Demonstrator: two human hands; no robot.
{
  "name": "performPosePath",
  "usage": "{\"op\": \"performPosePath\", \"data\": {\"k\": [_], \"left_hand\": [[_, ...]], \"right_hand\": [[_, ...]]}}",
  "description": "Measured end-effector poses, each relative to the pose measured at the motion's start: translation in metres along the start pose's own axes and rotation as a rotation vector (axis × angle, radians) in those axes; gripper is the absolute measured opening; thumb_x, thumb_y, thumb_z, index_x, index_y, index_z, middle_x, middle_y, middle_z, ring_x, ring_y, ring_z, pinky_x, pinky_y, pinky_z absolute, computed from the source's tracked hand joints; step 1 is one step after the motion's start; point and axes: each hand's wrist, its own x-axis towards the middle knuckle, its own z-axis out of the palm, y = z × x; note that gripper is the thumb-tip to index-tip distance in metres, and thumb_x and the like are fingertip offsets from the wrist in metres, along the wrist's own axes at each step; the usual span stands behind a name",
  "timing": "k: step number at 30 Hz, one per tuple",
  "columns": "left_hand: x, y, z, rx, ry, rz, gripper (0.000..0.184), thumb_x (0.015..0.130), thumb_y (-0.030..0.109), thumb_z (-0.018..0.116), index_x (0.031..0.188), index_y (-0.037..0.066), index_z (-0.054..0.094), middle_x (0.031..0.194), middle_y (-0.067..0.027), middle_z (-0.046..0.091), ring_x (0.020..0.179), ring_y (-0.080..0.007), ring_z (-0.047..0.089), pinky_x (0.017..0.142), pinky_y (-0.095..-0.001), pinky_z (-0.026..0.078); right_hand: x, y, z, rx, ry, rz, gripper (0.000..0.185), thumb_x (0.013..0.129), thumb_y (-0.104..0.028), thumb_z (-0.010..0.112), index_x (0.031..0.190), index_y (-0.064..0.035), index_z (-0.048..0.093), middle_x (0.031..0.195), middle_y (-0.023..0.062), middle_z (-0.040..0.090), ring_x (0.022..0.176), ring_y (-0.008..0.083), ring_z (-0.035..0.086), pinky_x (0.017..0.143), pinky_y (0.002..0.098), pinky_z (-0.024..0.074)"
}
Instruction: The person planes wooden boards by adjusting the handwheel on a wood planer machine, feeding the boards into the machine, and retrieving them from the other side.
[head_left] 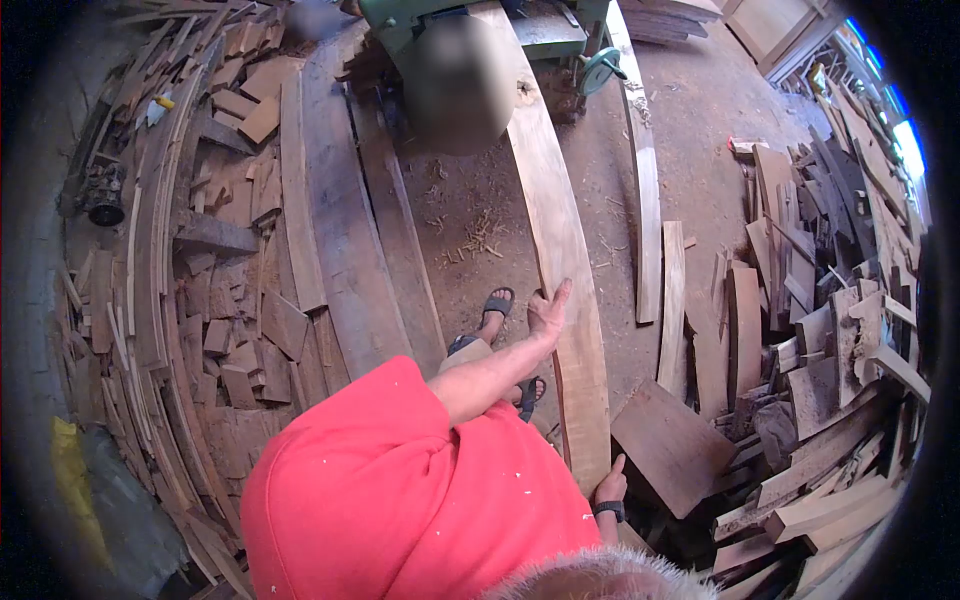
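A long pale wooden plank (pixel 572 250) runs from the green machine (pixel 395 22) at the top down to my body. My left hand (pixel 547 312) grips the plank's left edge partway along, thumb up on its face and fingers partly hidden. Close to the plank's near end, my right hand (pixel 610 484), with a dark band at the wrist, is closed on its right edge; those fingers are mostly out of sight underneath. A knot marks the plank near the machine.
A handwheel (pixel 600 72) juts from the machine. A blurred patch covers part of it. Another long board (pixel 640 180) lies to the right. Offcuts (pixel 235 290) pile up at left, and stacked scraps (pixel 800 400) crowd the right. Shavings (pixel 480 237) litter the floor.
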Motion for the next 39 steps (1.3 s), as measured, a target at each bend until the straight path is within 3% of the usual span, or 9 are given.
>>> {"op": "performPosePath", "data": {"k": [3,5,8,9,11,18,21,30,39], "left_hand": [[0.01,0.001,0.004,0.005,0.025,0.001,0.072,0.074,0.063,0.072,0.098,-0.004,0.065,0.092,-0.0206,0.069,0.086,-0.0313,0.068,0.076,-0.0405,0.05],[0.024,-0.006,0.008,0.021,0.04,0.026,0.072,0.074,0.063,0.072,0.098,-0.004,0.065,0.091,-0.0208,0.069,0.086,-0.0317,0.068,0.075,-0.0403,0.05],[0.031,0.002,0.01,0.04,0.032,0.028,0.072,0.074,0.063,0.072,0.098,-0.005,0.065,0.091,-0.0209,0.07,0.086,-0.0316,0.068,0.075,-0.0402,0.05],[0.03,0.013,0.006,0.05,0.027,0.013,0.073,0.074,0.063,0.072,0.098,-0.005,0.065,0.091,-0.0207,0.07,0.086,-0.0314,0.068,0.075,-0.0403,0.05],[0.031,0.026,0.001,0.038,0.018,0.016,0.073,0.074,0.064,0.072,0.098,-0.005,0.065,0.091,-0.0207,0.07,0.086,-0.0311,0.068,0.075,-0.0403,0.05],[0.052,0.034,0.005,0.057,0.029,0.016,0.074,0.073,0.063,0.073,0.098,-0.006,0.066,0.093,-0.021,0.07,0.088,-0.0304,0.068,0.076,-0.0396,0.051],[0.065,0.032,0.008,0.019,0.005,0.046,0.076,0.072,0.065,0.073,0.097,-0.007,0.067,0.093,-0.0214,0.07,0.088,-0.0309,0.068,0.077,-0.0398,0.051],[0.097,0.033,0.013,0.002,-0.013,0.085,0.077,0.072,0.066,0.071,0.094,-0.007,0.068,0.091,-0.0222,0.07,0.087,-0.032,0.069,0.077,-0.0411,0.051],[0.109,0.064,0.012,0.052,0.001,0.06,0.072,0.074,0.064,0.071,0.091,-0.006,0.07,0.089,-0.0218,0.071,0.084,-0.0312,0.069,0.075,-0.042,0.051]], "right_hand": [[0.01,0.002,0.001,-0.059,-0.046,-0.024,0.083,0.1,-0.058,0.017,0.097,0.0093,0.065,0.088,0.0342,0.064,0.089,0.0502,0.061,0.078,0.0574,0.0432],[0.019,0.011,0.01,-0.16,-0.041,-0.17,0.062,0.103,-0.046,0.021,0.118,0.0013,0.057,0.086,0.032,0.065,0.082,0.0481,0.063,0.07,0.0574,0.045],[0.034,0.019,0.022,-0.255,0.016,-0.289,0.044,0.105,-0.035,0.025,0.133,-0.0067,0.044,0.084,0.0302,0.065,0.076,0.046,0.064,0.062,0.0559,0.0463],[0.035,0.019,0.023,-0.258,0.013,-0.29,0.044,0.105,-0.035,0.025,0.133,-0.0067,0.044,0.084,0.0302,0.065,0.076,0.046,0.064,0.062,0.0559,0.0463],[0.02,-0.017,0.013,-0.068,0.041,-0.15,0.084,0.1,-0.059,0.019,0.09,0.0106,0.065,0.085,0.0339,0.064,0.088,0.0498,0.061,0.077,0.0555,0.0445],[0.012,-0.067,-0.004,-0.065,-0.03,0.001,0.086,0.099,-0.06,0.016,0.094,0.0089,0.067,0.091,0.0348,0.064,0.092,0.0489,0.062,0.081,0.0556,0.0436],[0.014,-0.076,-0.001,-0.06,0.047,-0.044,0.091,0.098,-0.062,0.015,0.081,0.0127,0.065,0.084,0.0351,0.063,0.088,0.05,0.062,0.078,0.0574,0.0434],[0.037,-0.075,0.015,-0.064,0.084,-0.147,0.092,0.098,-0.063,0.015,0.08,0.0118,0.066,0.082,0.0352,0.062,0.086,0.0509,0.061,0.076,0.0584,0.0442],[0.045,-0.109,0.012,-0.024,0.028,-0.02,0.099,0.093,-0.072,0.016,0.09,0.0146,0.065,0.086,0.0391,0.061,0.093,0.0514,0.061,0.08,0.0569,0.0432]]}}
